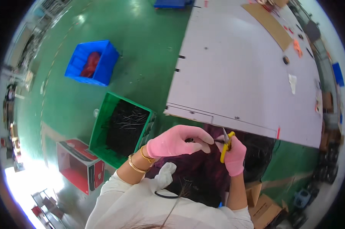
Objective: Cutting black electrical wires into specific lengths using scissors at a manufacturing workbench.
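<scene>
We see right hand (pixel 236 158) clamped round yellow-handled pliers (pixel 224 150), metal tips at near edge of white table (pixel 233 76). Left hand (pixel 176 141) curls close beside tool; whether fingertips pinch anything, we can't tell. Green crate (pixel 100 129) further left.

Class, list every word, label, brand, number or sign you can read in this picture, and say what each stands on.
No text reads clearly.
Red and grey box: pale markings, too blurred to read.
Cardboard box, lower right: dark print, too small to read.
White table, near edge: small dark marks, too small to read.
</scene>
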The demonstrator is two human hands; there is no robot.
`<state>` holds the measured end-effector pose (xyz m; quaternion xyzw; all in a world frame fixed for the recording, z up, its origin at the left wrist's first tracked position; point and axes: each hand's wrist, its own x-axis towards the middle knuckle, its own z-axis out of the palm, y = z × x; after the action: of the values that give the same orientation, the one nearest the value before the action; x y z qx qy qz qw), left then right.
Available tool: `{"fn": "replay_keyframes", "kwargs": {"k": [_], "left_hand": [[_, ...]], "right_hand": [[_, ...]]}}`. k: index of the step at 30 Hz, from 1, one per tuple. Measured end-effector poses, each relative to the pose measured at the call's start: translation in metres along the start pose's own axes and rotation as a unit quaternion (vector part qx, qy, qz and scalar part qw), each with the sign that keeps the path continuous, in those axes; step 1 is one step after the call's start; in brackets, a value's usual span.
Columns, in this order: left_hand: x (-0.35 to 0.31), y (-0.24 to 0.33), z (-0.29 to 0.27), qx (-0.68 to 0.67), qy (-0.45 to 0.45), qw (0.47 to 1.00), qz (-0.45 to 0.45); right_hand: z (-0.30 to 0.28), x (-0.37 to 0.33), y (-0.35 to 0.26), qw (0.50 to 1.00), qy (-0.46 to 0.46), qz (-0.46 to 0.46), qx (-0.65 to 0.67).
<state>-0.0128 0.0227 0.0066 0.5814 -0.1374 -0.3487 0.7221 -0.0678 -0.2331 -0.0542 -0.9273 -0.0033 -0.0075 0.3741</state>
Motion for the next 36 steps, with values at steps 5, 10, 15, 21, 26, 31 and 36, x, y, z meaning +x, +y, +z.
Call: {"fn": "replay_keyframes", "kwargs": {"k": [5, 10, 15, 21, 26, 31, 36], "left_hand": [[-0.063, -0.004, -0.045, 0.368, 0.283, 0.883, -0.074], [-0.079, -0.013, -0.049, 0.563, 0.366, 0.731, 0.123], [-0.03, -0.019, 0.014, 0.23, 0.331, 0.905, 0.135], [-0.008, -0.031, 0.012, -0.094, 0.245, 0.944, 0.201], [-0.067, 0.015, -0.047, 0.151, 0.519, 0.824, 0.173], [-0.143, 0.066, -0.14, -0.305, 0.478, 0.643, 0.515], [-0.156, 0.065, -0.199, -0.308, 0.457, 0.633, 0.543]], "right_hand": [[-0.014, 0.017, -0.023, 0.999, 0.002, -0.051, -0.013], [-0.006, 0.046, -0.079, 0.995, -0.006, -0.094, -0.043], [0.006, 0.048, -0.094, 0.993, -0.055, -0.094, -0.048], [0.004, 0.039, -0.085, 0.991, -0.07, -0.114, -0.012], [-0.029, 0.011, -0.025, 0.992, 0.025, -0.046, -0.118], [-0.133, -0.085, 0.19, 0.963, 0.225, 0.147, -0.003], [-0.244, -0.178, 0.31, 0.746, 0.1, 0.214, -0.623]]}}
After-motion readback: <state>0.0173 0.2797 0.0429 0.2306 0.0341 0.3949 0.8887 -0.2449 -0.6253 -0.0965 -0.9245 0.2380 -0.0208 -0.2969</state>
